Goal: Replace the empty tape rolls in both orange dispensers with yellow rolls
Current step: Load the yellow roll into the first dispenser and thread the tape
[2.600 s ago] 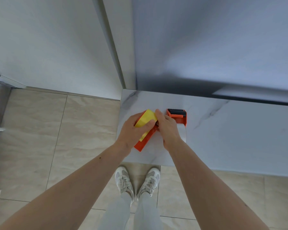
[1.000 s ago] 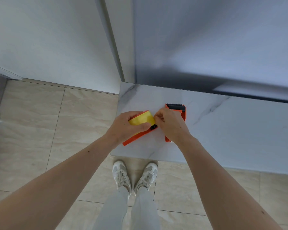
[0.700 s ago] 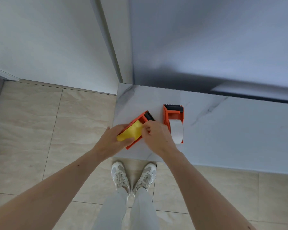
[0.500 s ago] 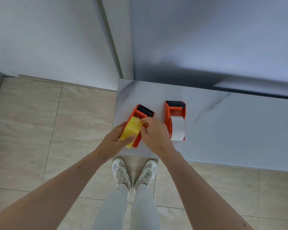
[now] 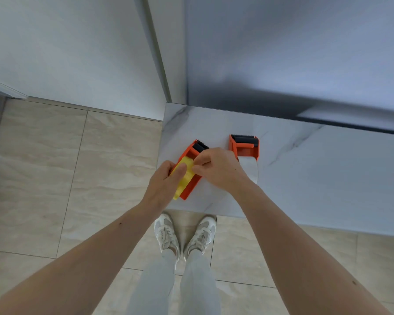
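Two orange tape dispensers stand on a white marble counter (image 5: 316, 169). The left dispenser (image 5: 192, 183) sits near the counter's left front corner and carries a yellow tape roll (image 5: 184, 178). My left hand (image 5: 163, 185) grips this dispenser and roll from the left side. My right hand (image 5: 216, 167) pinches the tape at the top of the yellow roll, just behind the black toothed cutter. The right dispenser (image 5: 245, 147) stands free a little to the right, holding a white roll (image 5: 249, 168) partly hidden by my right wrist.
The counter's left edge and front edge lie close to the left dispenser. A grey wall panel (image 5: 282, 53) rises behind the counter. Beige tiled floor (image 5: 77, 178) and my white shoes (image 5: 184, 235) show below.
The left dispenser with the yellow roll was tilted and handled above the counter, then turned upright near the front corner. My right hand moved from the dispenser's side to the top of the roll.
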Tool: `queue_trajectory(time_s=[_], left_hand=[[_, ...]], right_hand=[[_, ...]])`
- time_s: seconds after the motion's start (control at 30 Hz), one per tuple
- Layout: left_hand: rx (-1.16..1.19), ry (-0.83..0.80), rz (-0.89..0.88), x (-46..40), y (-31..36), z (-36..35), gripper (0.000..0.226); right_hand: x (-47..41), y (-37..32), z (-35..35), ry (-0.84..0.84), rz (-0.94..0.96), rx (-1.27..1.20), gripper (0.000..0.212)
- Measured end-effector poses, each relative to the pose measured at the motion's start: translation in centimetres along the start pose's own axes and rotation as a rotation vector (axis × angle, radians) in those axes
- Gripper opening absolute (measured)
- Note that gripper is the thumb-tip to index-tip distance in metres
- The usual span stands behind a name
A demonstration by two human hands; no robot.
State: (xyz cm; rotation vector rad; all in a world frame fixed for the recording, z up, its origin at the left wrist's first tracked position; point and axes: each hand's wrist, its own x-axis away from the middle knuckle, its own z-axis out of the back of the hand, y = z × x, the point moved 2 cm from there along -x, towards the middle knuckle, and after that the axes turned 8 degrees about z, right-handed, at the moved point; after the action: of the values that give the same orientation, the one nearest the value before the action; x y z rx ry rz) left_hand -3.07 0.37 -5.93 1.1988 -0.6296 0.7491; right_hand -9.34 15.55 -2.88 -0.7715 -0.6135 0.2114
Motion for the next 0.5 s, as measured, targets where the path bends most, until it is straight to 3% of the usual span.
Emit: queue_trajectory(time_s=[0.13, 0.33, 0.5], left_hand=[[-0.008, 0.023, 0.03, 0.0, 0.2, -0.3, 0.04], [0.014, 0.11, 0.084, -0.2, 0.8, -0.8, 0.047], [-0.003, 0.154, 0.107, -0.2, 1.7, -1.4, 0.049]], right_hand=[[-0.1, -0.2, 0.0, -0.016, 0.032, 0.061, 0.017], [-0.2, -1.1, -0.4, -0.113, 0.108, 0.381, 0.025], [-1.0, -1.0, -0.6, -0.092, 0.065, 0.407, 0.02]])
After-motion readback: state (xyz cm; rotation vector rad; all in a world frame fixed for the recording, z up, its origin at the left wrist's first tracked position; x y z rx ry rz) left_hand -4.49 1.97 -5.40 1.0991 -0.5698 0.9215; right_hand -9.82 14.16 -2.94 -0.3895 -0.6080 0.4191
